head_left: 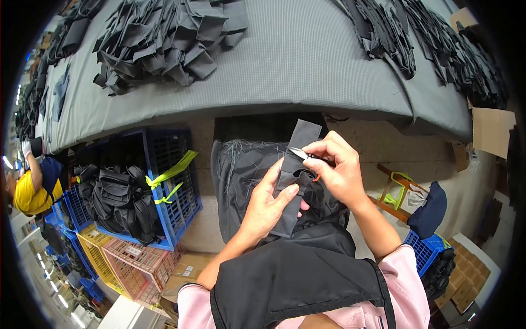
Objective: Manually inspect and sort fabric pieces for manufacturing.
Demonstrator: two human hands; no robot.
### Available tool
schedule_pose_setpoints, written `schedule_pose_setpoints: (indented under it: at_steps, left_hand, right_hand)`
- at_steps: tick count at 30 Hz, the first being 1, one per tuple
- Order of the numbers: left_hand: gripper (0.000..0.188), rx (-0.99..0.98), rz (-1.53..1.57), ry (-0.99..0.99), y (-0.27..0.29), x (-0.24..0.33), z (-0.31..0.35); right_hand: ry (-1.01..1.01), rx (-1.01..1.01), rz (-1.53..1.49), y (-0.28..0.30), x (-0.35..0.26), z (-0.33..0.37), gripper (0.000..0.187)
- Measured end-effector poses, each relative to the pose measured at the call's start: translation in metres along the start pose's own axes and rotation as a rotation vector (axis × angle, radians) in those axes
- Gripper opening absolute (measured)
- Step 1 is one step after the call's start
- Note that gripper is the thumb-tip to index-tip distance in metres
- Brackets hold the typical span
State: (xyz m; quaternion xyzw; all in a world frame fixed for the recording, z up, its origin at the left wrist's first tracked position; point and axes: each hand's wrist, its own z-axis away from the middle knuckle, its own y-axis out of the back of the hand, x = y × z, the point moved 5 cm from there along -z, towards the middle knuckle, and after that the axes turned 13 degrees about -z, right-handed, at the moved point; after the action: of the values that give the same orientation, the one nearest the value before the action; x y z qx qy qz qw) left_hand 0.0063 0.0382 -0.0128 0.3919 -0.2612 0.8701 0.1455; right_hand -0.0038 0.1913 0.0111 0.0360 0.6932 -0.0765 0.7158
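Fabric strip [289,171]: grip and edges

Left hand [268,205] pinches the strip at mid-view, thumb uppermost. Right hand [337,164], at 2 o'clock from it, grips snips [299,153]; the blade tip lies at the strip's left edge. Table edge [263,101] spans 12 o'clock, near the strip's upper end. Floor [205,230] separates the hands from the blue crate [178,211] at 9 o'clock.

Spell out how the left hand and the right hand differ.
The left hand pinches a grey fabric strip, thumb on top; the right hand holds small snips, tips toward the strip. The left hand sits lower in the picture; the right hand sits higher, near the strip's upper part. Both are bare.
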Motion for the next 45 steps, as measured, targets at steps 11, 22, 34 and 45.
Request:
schedule_pose_setpoints:
  at_steps: [11,22,34,45]
  left_hand:
    - [0.036,0.041,0.04,-0.028,0.015,0.0,-0.01]
    - [0.029,0.232,0.392,-0.109,0.064,0.019,-0.036]
    - [0.028,0.18,0.337,-0.091,0.052,0.028,-0.033]
    - [0.028,0.076,0.302,0.039,0.045,0.021,-0.036]
  right_hand:
    - [-0.101,0.102,-0.173,-0.004,0.012,-0.008,0.01]
    - [0.062,-0.048,0.234,-0.015,-0.007,0.045,0.024]
    - [0.326,-0.252,0.596,-0.033,-0.011,0.036,0.031]
    - [0.401,-0.413,0.604,-0.03,-0.01,0.032,0.025]
